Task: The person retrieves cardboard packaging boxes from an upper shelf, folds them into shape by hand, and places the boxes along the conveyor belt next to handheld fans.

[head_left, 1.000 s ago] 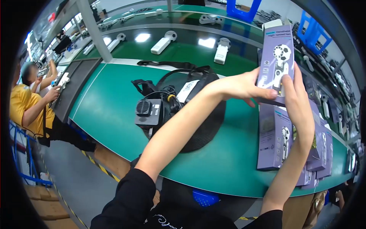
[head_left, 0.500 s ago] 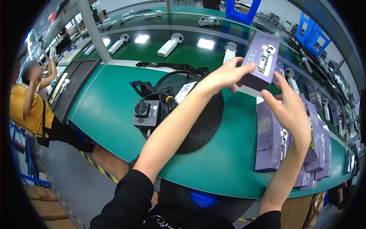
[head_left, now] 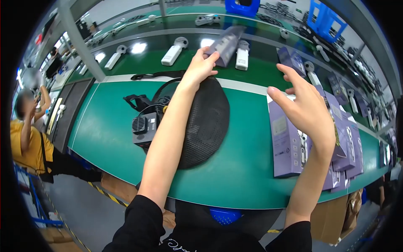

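Observation:
My left hand [head_left: 200,66] grips the near end of a purple printed box [head_left: 225,47], which is tilted and smeared by motion over the green conveyor. A white handheld device with a round head [head_left: 242,58] lies just right of that box. My right hand [head_left: 303,106] holds nothing, its thumb and fingers apart. Under and beside it stand several purple boxes [head_left: 282,140], stacked at the right side of the green table [head_left: 245,138]. Below my left forearm lies a black mesh bag [head_left: 205,130], with a black boxy unit [head_left: 145,128] and cables against it.
More white devices [head_left: 173,52] lie spaced along the conveyor [head_left: 145,63], with another purple box [head_left: 291,59] farther right. A metal post [head_left: 79,42] rises at the left. A person in a yellow shirt [head_left: 31,147] works at the left. Blue plastic crates [head_left: 325,23] stand beyond.
My left hand has carried the purple box leftward, away from my right hand, and tilted it over the conveyor. My right hand stays open near the stack. The view has shifted somewhat.

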`<move>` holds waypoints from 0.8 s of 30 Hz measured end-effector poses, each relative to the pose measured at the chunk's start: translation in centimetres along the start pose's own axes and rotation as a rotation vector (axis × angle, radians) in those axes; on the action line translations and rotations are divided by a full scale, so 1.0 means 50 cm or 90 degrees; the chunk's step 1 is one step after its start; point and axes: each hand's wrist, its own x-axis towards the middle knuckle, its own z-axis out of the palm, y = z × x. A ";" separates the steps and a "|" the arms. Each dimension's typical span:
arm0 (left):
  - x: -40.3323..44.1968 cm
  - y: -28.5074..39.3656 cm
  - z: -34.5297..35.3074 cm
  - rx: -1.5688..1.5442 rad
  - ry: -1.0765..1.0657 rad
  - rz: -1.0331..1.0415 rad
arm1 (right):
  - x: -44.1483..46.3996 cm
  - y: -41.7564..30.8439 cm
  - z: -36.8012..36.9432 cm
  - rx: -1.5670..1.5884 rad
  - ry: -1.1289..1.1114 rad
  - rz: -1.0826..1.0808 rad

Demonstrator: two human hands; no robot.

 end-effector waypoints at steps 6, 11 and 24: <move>-0.026 0.074 0.017 0.146 -0.302 0.186 | 0.023 -0.002 -0.028 0.162 0.051 -0.033; -0.180 0.258 0.024 0.006 -0.364 0.582 | -0.015 -0.015 -0.113 0.280 0.206 -0.222; -0.344 0.295 -0.077 -0.077 -0.293 0.873 | -0.115 0.060 -0.114 0.170 0.206 -0.146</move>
